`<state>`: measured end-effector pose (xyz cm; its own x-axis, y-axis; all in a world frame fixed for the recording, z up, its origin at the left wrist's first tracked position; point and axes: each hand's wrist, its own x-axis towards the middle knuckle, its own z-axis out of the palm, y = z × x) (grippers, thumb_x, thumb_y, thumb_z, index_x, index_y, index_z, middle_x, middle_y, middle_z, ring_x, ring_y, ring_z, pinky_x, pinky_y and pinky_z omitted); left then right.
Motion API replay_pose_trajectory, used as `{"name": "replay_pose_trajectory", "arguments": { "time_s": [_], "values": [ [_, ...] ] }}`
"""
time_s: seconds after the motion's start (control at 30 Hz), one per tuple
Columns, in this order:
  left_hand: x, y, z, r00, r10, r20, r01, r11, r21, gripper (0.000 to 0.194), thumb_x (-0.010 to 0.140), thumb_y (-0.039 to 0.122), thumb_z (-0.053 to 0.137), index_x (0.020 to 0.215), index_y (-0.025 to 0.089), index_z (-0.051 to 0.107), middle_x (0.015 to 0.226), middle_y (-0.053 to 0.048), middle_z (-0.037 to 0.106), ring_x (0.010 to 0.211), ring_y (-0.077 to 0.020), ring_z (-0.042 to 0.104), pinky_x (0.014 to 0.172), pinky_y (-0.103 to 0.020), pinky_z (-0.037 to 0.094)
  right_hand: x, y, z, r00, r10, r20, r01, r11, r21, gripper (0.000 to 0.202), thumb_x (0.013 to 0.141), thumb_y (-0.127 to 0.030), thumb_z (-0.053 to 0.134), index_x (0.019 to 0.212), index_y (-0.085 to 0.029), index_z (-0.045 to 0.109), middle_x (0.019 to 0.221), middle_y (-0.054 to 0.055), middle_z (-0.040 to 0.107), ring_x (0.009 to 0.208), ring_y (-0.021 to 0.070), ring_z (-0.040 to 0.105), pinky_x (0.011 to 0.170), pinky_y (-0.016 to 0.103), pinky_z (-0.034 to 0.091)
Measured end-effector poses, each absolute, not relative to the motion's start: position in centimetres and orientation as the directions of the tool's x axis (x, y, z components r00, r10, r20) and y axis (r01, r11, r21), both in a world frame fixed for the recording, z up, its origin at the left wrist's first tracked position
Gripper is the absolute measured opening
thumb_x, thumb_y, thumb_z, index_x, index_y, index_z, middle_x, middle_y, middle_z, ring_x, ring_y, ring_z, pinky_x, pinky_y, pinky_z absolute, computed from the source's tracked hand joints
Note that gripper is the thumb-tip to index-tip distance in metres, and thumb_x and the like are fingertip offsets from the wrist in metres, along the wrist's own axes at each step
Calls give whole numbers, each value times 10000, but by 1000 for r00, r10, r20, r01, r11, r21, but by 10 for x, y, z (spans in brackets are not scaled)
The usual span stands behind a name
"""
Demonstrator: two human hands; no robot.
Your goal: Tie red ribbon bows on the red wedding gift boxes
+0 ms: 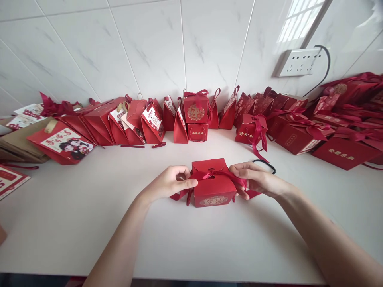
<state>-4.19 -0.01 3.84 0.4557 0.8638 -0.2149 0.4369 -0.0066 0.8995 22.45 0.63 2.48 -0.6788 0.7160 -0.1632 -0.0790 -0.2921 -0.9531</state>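
— Red card box [214,187] with a gold emblem on its front sits at the middle of our white worktop [89,223], just in front of us. What are our hands doing?

— Our left hand [170,182] is at the box's left side, fingers pinching the red ribbon [220,174] against the top edge. Our right hand [257,179] is at the right side, fingers closed on the other ribbon end.

— How far along does it look?

— The top flaps are folded shut and the ribbon crosses at a knot over the middle of the lid. Loose tails hang down on both sides, so we judge the bow is not finished; tightening and shaping seem left.

— What else is around us?

— A long row of red gift boxes and bags [196,113] lines the tiled wall, many already tied with bows. A black hair tie [265,164] lies just behind our right hand. A wall socket [297,61] is mounted up on the right.
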Motion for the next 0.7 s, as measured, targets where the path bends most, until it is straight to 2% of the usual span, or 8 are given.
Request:
{"name": "replay_pose_trajectory", "arguments": {
  "time_s": [0.1, 0.2, 0.3, 0.37, 0.43, 0.57, 0.7],
  "values": [
    [-42, -1, 39, 443, 867, -228, 411, 30, 911, 411, 747, 529, 646, 676, 172, 456, 601, 38, 464, 507, -80, 411, 476, -207, 276, 226, 6, 24, -657, 731, -183, -60, -293, -954, 361, 786, -411, 650, 601, -159, 470, 487, -41, 497, 351, 74, 459, 446, 246, 467],
    [-43, 0, 39, 427, 876, -226, 361, 65, 930, 383, 748, 520, 652, 730, 170, 498, 632, 12, 552, 520, -94, 477, 474, -203, 307, 228, 7, 24, -642, 738, -209, -1, -274, -962, 377, 773, -441, 673, 619, -162, 470, 479, -41, 493, 344, 66, 441, 354, 194, 356],
    [-43, 1, 39, 489, 840, -234, 308, 85, 948, 436, 797, 591, 551, 789, 156, 571, 602, -27, 612, 532, -134, 555, 491, -223, 364, 228, 7, 25, -661, 726, -189, -11, -262, -965, 392, 766, -458, 684, 623, -159, 475, 504, -48, 484, 370, 67, 460, 442, 231, 446],
    [-43, 2, 38, 525, 813, -251, 304, 95, 948, 536, 832, 647, 436, 742, 145, 598, 513, -35, 593, 483, -138, 549, 490, -235, 379, 227, 8, 25, -677, 719, -158, -32, -243, -969, 424, 776, -493, 663, 604, -155, 475, 524, -40, 488, 402, 79, 487, 524, 276, 497],
    [-42, 2, 36, 530, 807, -262, 290, 118, 950, 557, 835, 656, 419, 674, 149, 582, 437, -21, 548, 429, -130, 521, 482, -239, 385, 227, 8, 25, -682, 717, -147, -17, -216, -976, 452, 782, -523, 646, 589, -150, 479, 525, -24, 502, 438, 95, 515, 524, 272, 484],
    [-39, 2, 34, 578, 778, -246, 171, 180, 969, 405, 835, 524, 551, 652, 165, 511, 446, 5, 554, 443, -127, 553, 517, -235, 426, 228, 8, 25, -669, 723, -172, 50, -187, -981, 413, 776, -473, 678, 599, -145, 500, 502, -15, 516, 458, 95, 518, 498, 234, 430],
    [-37, 4, 28, 613, 752, -244, 65, 259, 964, 350, 810, 435, 606, 628, 153, 509, 545, -24, 604, 491, -138, 582, 520, -247, 444, 230, 9, 24, -642, 744, -186, -7, -248, -969, 404, 768, -458, 682, 582, -162, 478, 510, -17, 486, 489, 117, 523, 489, 247, 428]
  ]
}}
